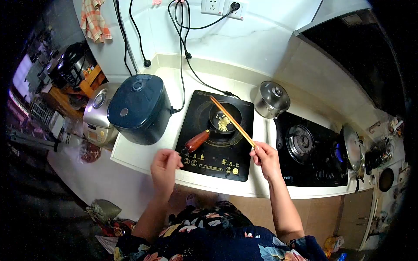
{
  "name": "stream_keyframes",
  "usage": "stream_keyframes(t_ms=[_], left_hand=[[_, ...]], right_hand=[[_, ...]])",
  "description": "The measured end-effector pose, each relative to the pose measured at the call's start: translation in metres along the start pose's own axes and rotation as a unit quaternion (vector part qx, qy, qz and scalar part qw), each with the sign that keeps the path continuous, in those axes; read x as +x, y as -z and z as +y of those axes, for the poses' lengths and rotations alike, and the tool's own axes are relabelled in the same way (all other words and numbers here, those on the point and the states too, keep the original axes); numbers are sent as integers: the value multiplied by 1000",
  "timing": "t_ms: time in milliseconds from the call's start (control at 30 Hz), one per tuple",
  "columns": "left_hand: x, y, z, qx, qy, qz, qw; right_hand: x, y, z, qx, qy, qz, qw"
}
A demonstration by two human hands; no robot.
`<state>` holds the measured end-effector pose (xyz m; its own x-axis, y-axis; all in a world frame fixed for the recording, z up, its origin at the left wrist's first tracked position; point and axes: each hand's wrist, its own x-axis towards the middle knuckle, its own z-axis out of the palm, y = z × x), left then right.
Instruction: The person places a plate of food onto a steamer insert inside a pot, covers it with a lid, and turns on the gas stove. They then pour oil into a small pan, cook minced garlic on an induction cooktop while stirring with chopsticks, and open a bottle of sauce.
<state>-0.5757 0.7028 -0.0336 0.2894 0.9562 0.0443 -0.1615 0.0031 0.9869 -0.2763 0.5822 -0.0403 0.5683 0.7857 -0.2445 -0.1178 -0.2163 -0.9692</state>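
Note:
My right hand (266, 160) is closed around the lower ends of a pair of wooden chopsticks (238, 126). They slant up and left across a small black pan (214, 114) on the black induction cooktop (204, 160). Chopped pale bits (223, 125), which look like minced garlic, lie on the bottom of the pan. The pan's reddish-brown handle (197, 141) points toward my left hand (166, 168). That hand hovers by the front left corner of the cooktop, fingers curled in and apart from the handle, with nothing seen in it.
Left of the cooktop stand a dark blue cooker (139, 108) and a silver rice cooker (99, 115). A lidded steel pot (272, 101) is behind on the right. Beyond it, a gas stove (305, 150) has a blue flame under another pan (349, 145). Black cords (182, 61) hang along the wall.

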Motion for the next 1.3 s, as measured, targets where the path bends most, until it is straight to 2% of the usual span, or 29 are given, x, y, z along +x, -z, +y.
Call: stream_keyframes(t_ms=[33, 300, 400, 533, 633, 733, 800, 867, 933, 1033, 1133, 1233, 1300], left_hand=[[3, 2, -2, -13, -11, 31, 999], [-2, 3, -17, 4, 51, 61, 997], [-5, 14, -34, 10, 64, 65, 996], [-15, 31, -43, 29, 82, 84, 993], [-30, 49, -50, 28, 96, 73, 992], [-52, 70, -71, 77, 154, 35, 984], [-68, 75, -84, 80, 179, 3, 981], [-81, 83, -104, 88, 217, -46, 971], [-90, 95, -140, 103, 266, -109, 952], [-100, 100, -175, 343, 218, -257, 877], [-110, 108, -199, 361, 129, -362, 850], [-116, 101, -194, 337, 199, -399, 830], [-118, 100, -198, 325, 243, -417, 813]], right_hand=[[10, -2, -1, -1, -1, -5, 1000], [40, -9, -8, -54, 7, -63, 997], [36, -6, -9, -30, -21, -47, 998], [18, 16, 7, 36, -51, 43, 997], [-16, 29, 41, -2, 9, 136, 991], [-61, 22, 71, -75, 81, 166, 980], [-85, 5, 83, -173, 160, 125, 964], [-96, -16, 52, -329, 304, 49, 893], [-97, -26, 51, -394, 291, 38, 871], [-91, -35, 48, -485, 267, 49, 831], [-89, -36, 47, -526, 229, 36, 818], [-86, -43, 45, -492, 275, 40, 825], [-86, -51, 33, -553, 215, 6, 805]])
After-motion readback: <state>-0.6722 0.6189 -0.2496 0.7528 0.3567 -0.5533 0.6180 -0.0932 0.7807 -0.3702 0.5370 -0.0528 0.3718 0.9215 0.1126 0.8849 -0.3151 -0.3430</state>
